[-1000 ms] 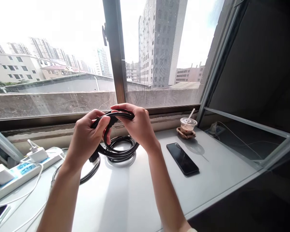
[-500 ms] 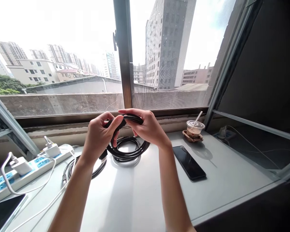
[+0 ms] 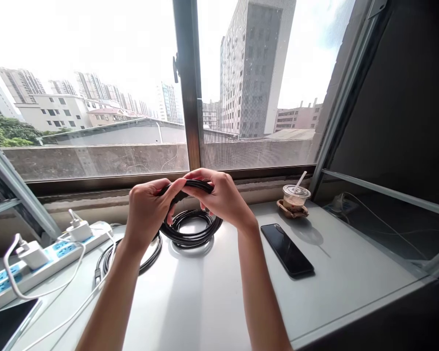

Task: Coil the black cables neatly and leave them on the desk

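Observation:
Between my two hands a coiled black cable [image 3: 198,184] is held up above the white table, near the window sill. My left hand [image 3: 149,207] grips the coil's left side, thumb pressed along the top. My right hand [image 3: 225,200] is closed round its upper right side, and its fingertips meet the left thumb at the top. The lower part of the loop hangs below my hands and overlaps another black cable coil [image 3: 192,243] behind it, so where one ends is hard to make out. A further black cable coil [image 3: 151,261] lies on the table, partly behind my left forearm.
A white power strip [image 3: 49,263] with plugged-in chargers and white cords runs along the left. A tablet or phone [image 3: 9,319] lies at the lower left. On the right are a black phone [image 3: 288,251] and a lidded drink cup [image 3: 295,197] with a straw in a cardboard holder.
My right hand's fingers have curled in and closed over the top of the coil, nearer the left thumb. A black cable end that showed below my left hand is now out of sight.

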